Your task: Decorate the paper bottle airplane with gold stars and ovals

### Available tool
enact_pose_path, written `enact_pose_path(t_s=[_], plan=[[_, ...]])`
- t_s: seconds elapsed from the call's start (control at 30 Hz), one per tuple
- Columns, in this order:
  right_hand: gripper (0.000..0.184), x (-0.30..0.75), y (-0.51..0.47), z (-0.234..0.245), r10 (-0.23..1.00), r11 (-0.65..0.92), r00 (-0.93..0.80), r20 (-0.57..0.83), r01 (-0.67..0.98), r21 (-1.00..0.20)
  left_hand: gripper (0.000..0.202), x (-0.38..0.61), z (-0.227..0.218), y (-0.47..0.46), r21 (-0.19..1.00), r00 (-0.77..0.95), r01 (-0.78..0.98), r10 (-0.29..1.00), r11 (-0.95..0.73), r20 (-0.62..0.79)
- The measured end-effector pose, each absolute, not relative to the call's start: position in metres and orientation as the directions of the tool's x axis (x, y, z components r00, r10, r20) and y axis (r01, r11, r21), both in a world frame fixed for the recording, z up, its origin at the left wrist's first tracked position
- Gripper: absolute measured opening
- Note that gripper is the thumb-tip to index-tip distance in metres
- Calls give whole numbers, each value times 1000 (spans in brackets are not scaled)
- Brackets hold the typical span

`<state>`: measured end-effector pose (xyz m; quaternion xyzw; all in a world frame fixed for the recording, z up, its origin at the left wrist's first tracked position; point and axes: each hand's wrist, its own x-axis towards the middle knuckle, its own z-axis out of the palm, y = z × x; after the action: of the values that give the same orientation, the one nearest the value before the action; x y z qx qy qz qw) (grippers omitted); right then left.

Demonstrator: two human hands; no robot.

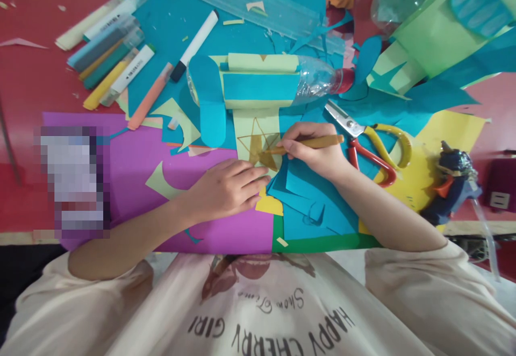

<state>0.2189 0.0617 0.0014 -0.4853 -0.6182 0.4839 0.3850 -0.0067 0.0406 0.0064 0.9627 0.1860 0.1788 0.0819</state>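
Observation:
A brown-yellow marker is pinched in my right hand, its tip on a pale yellow paper strip. On that strip is a drawn five-pointed star, its lower and middle parts coloured in. My left hand lies flat with fingers stretched out, the fingertips at the strip's lower left edge. Just beyond the strip lies a clear plastic bottle with a red cap, wrapped in blue and pale yellow paper. A blue rounded paper piece hangs at its left end.
Scissors with red and yellow handles lie right of my right hand. Several markers are grouped at the upper left. A glue gun rests on yellow paper at the right. Purple card and blue scraps cover the near side.

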Motion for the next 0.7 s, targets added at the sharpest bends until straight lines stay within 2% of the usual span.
enact_pose_path(t_s=[0.13,0.27,0.47,0.7], plan=[[33,218,62,0,992,30,-129,6,184,-983,22,-6,7,41,228,859,321,384,-919,338],[31,216,62,-1,990,48,-138,24,173,-984,22,-6,8,42,235,861,318,383,-919,334],[28,216,61,0,987,11,-158,-25,219,-976,22,-6,6,41,254,868,320,390,-913,308],[22,216,61,0,984,50,-180,5,251,-967,23,-7,6,42,270,870,324,398,-907,292]])
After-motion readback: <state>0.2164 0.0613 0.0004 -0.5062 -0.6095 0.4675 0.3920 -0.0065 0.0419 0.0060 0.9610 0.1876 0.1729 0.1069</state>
